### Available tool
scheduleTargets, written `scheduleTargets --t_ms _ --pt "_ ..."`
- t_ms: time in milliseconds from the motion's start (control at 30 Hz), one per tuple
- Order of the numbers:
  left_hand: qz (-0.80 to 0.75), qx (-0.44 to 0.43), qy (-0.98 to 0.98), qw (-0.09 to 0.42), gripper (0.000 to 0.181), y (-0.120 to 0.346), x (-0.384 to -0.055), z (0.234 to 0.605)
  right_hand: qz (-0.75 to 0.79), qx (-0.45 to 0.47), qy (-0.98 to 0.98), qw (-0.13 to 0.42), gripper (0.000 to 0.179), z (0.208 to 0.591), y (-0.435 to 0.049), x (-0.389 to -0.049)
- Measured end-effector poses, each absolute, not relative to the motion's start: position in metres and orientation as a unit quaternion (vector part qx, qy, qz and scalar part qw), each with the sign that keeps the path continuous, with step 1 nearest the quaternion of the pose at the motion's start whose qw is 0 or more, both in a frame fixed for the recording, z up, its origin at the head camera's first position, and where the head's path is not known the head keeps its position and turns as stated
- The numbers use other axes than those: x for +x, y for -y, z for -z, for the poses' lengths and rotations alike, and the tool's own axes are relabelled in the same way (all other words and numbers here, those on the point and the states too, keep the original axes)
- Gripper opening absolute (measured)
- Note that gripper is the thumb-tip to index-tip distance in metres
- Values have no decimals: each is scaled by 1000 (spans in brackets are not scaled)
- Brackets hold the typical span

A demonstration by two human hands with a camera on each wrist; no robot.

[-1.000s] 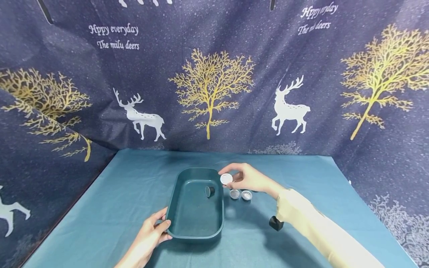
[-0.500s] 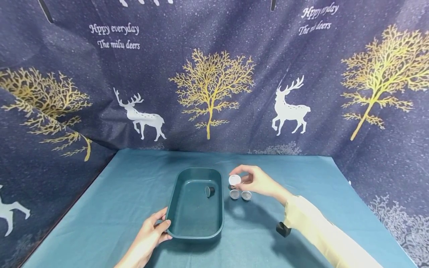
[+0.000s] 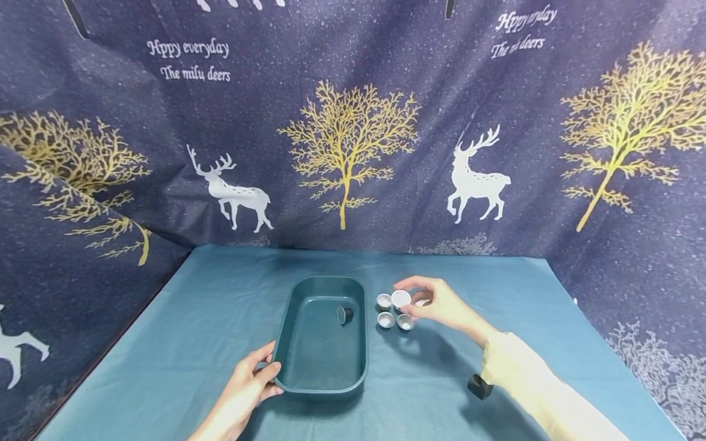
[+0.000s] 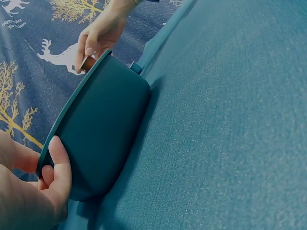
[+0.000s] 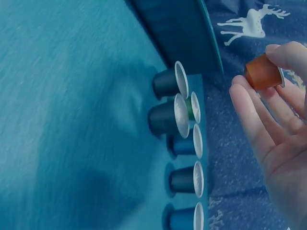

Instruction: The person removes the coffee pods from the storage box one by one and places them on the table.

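My left hand [image 3: 252, 381] grips the near left rim of a dark teal plastic bin [image 3: 322, 389], thumb on the rim and fingers against the wall. Inside the bin a dark coffee capsule [image 3: 345, 315] lies on its side. My right hand [image 3: 438, 301], right of the bin, pinches an orange coffee capsule [image 5: 264, 73] between thumb and fingers, its white lid toward me, raised above the table. Below and around this hand several coffee capsules stand lid up, among them a dark green capsule [image 5: 165, 119] and a blue capsule [image 5: 184, 145]. My fingers partly cover some in the head view.
A teal cloth [image 3: 231, 288] covers the table. Behind it hangs a dark blue backdrop [image 3: 386, 196] printed with deer and trees. The standing capsules sit close together beside the bin's right wall. A black block-like object [image 3: 480, 386] shows beneath my right wrist.
My right hand has moved right with the orange capsule, from beside the bin's right rim to over the standing capsules, uncovering one at the back left. The left hand and bin stay put.
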State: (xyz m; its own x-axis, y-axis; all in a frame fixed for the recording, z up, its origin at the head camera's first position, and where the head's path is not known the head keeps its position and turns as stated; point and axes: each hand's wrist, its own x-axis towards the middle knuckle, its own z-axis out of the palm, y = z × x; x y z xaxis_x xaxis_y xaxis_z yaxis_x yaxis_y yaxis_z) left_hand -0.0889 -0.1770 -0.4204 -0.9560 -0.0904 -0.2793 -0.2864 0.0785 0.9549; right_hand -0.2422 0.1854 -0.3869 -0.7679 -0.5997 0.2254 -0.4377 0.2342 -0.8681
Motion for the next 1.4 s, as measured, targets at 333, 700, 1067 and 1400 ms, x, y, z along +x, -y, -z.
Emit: scheduleTargets --t_ms 333,700,1067,1400 --pt "-667 -128 -730 76 58 178 -89 421 544 -288 -785 68 41 397 -201 -239" --pt "-668 -129 -729 74 57 178 -89 421 530 -255 -808 38 41 407 -215 -238" --pt "-670 -124 -728 69 57 178 -88 421 511 -228 -827 45 42 415 -220 -234" --pt "-669 -128 -729 72 57 176 -88 420 498 -210 -840 45 43 426 -223 -228"
